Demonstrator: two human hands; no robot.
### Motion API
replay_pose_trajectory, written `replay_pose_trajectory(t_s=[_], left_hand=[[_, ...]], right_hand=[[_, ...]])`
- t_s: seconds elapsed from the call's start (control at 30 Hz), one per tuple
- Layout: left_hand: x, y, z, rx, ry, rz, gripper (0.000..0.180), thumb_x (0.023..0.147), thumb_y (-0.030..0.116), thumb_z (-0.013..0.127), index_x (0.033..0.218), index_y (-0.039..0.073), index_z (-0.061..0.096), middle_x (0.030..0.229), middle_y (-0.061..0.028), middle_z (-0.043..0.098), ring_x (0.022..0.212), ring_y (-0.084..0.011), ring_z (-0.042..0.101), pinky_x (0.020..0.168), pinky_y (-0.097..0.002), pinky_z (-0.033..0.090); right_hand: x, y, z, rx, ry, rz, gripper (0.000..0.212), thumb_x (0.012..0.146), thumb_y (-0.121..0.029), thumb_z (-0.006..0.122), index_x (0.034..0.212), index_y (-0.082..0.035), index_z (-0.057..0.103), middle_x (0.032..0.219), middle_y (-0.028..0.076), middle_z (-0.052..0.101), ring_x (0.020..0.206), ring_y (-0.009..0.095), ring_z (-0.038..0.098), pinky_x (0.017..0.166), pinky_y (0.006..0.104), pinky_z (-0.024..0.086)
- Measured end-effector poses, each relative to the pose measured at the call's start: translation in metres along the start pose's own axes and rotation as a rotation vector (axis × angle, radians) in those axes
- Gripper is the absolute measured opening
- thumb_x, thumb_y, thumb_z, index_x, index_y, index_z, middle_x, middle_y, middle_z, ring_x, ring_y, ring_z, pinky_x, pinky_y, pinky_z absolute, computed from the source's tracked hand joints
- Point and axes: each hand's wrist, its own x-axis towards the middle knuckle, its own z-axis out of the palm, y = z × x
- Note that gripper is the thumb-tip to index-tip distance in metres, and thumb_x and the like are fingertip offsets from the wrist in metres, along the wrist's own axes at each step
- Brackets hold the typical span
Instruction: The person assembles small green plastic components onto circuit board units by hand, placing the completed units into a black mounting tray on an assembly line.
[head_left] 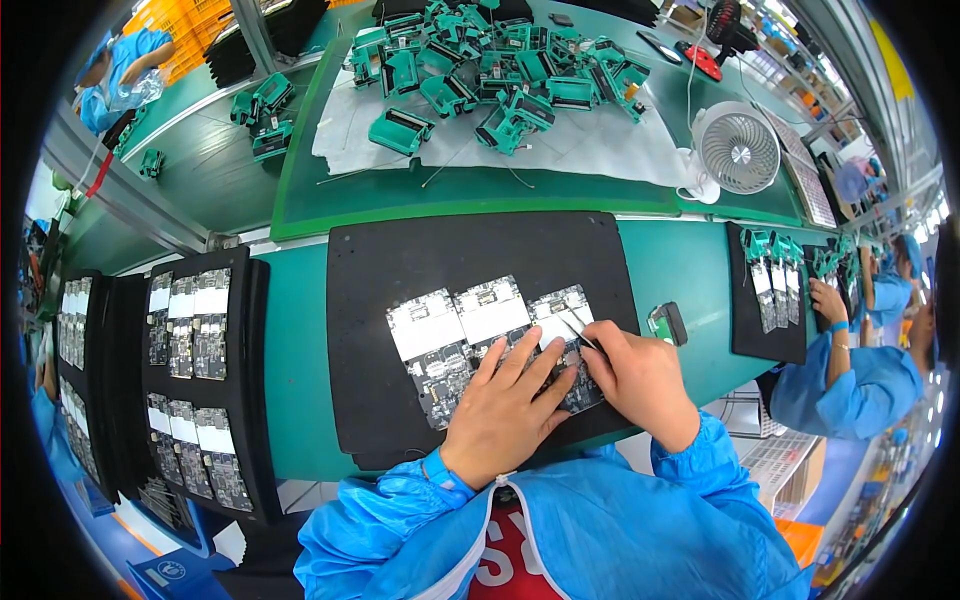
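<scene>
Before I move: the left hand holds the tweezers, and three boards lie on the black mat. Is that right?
Not quite: in the head view, the right hand holds the tweezers, not the left hand. The rest stands: three boards lie on the black mat.

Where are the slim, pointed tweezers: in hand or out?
In hand: the right hand grips the tweezers, their tips over a flat white-and-black circuit board.
</scene>
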Motion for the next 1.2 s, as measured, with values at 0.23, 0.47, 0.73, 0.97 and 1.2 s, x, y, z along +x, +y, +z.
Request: replay_pose_trajectory(t_s=[0.23,0.47,0.73,0.97,1.2], left_hand=[[0.000,-0.002,-0.001,-0.015,0.003,-0.018,0.044,0.088,0.027,0.074,0.131,0.019,0.068,0.151,-0.0057,0.051,0.146,-0.0307,0.039,0.118,-0.0515,0.031],[0.001,-0.002,-0.001,-0.012,-0.002,-0.012,0.044,0.088,0.028,0.074,0.131,0.020,0.069,0.151,-0.0054,0.051,0.146,-0.0303,0.038,0.118,-0.0512,0.031],[0.001,-0.002,-0.003,-0.015,-0.007,-0.011,0.044,0.088,0.028,0.073,0.131,0.020,0.068,0.151,-0.0057,0.051,0.146,-0.0307,0.038,0.118,-0.0515,0.031],[0.002,-0.003,-0.003,-0.038,-0.002,-0.004,0.046,0.086,0.030,0.075,0.130,0.018,0.068,0.150,-0.0069,0.051,0.145,-0.0319,0.039,0.117,-0.0528,0.032],[0.000,-0.003,-0.002,-0.037,0.024,0.015,0.047,0.086,0.031,0.075,0.131,0.017,0.068,0.150,-0.0073,0.052,0.144,-0.0328,0.041,0.117,-0.0528,0.033]], right_hand=[[0.004,-0.008,0.006,0.038,0.059,0.002,0.019,0.093,-0.014,0.067,0.111,-0.010,0.062,0.075,0.010,0.068,0.063,0.031,0.067,0.054,0.0423,0.050],[0.005,-0.005,0.007,0.048,0.080,-0.013,0.018,0.093,-0.014,0.067,0.110,-0.010,0.065,0.078,0.010,0.070,0.064,0.031,0.067,0.055,0.0425,0.051],[0.008,-0.008,0.005,0.053,0.053,0.018,0.021,0.094,-0.014,0.066,0.114,-0.011,0.065,0.079,0.011,0.070,0.065,0.031,0.068,0.056,0.0424,0.052],[0.006,-0.012,0.010,-0.076,0.102,-0.027,0.026,0.093,-0.012,0.066,0.119,-0.010,0.067,0.077,0.006,0.069,0.063,0.026,0.068,0.053,0.0377,0.052],[0.003,-0.010,0.013,-0.170,0.091,-0.052,0.029,0.091,-0.012,0.068,0.120,-0.010,0.069,0.074,0.005,0.067,0.061,0.025,0.067,0.052,0.0368,0.051]])
